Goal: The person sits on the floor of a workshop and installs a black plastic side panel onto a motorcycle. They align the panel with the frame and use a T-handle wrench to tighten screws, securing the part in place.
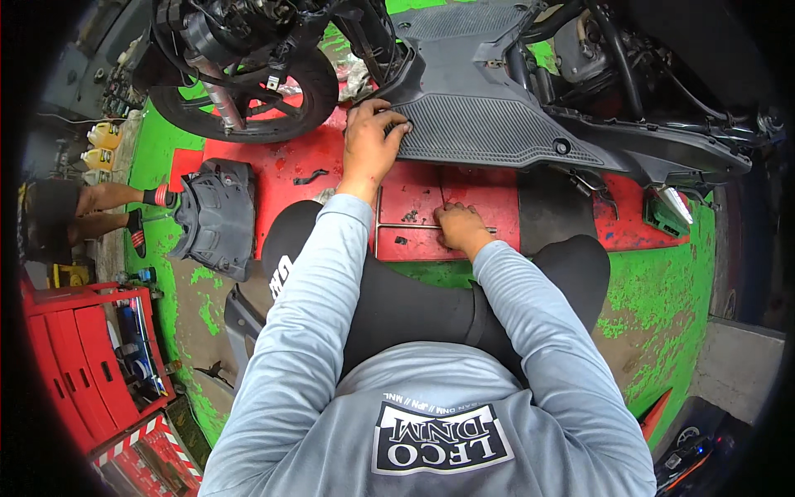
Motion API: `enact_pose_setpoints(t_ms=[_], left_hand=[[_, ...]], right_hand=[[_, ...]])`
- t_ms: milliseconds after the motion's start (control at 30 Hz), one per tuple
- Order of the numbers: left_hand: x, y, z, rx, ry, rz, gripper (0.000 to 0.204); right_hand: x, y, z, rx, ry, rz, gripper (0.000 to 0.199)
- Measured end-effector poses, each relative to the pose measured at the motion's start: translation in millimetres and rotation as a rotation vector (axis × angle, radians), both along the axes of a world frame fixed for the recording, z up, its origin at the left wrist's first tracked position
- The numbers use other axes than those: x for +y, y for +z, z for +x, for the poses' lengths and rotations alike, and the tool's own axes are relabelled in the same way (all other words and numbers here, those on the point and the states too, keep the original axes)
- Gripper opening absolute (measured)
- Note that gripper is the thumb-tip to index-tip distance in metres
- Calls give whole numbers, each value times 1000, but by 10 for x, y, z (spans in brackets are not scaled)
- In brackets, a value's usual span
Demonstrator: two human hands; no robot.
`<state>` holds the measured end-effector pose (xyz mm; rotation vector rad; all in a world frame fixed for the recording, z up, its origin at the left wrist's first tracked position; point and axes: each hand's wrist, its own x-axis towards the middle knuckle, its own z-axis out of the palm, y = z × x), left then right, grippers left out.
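Observation:
A stripped scooter stands on a red lift platform (290,166) in front of me. My left hand (373,137) reaches forward and grips the near left edge of the scooter's grey ribbed footboard (489,128). My right hand (460,228) rests lower on the platform, its fingers curled over a thin metal rod (406,225) that lies flat there. Both arms are in light grey sleeves, and my dark-trousered knees are bent just below the hands.
The scooter's front wheel (248,91) is at the upper left. A removed grey plastic cover (215,215) lies left of the platform. Another person's sandalled feet (137,211) are at the far left, near yellow bottles (99,137). A red tool cart (91,356) stands at the lower left on the worn green floor (662,290).

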<state>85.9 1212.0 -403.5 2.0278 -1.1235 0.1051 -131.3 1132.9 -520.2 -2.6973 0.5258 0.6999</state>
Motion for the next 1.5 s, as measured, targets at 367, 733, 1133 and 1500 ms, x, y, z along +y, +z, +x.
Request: enact_pose_setpoints(t_ms=[367,733,1133,1500], left_hand=[[-24,-7,0,-43,36,-7,21],[-9,64,6,6,-16,-31,23],[42,60,75,-30,-69,11,19],[8,116,55,63,-31,47,19]], right_hand=[[51,43,122,-228,-83,94,40],[196,-449,464,-344,-202,99,28],[173,92,407,-463,-330,248,24],[-867,2496,622,-684,-98,264,18]])
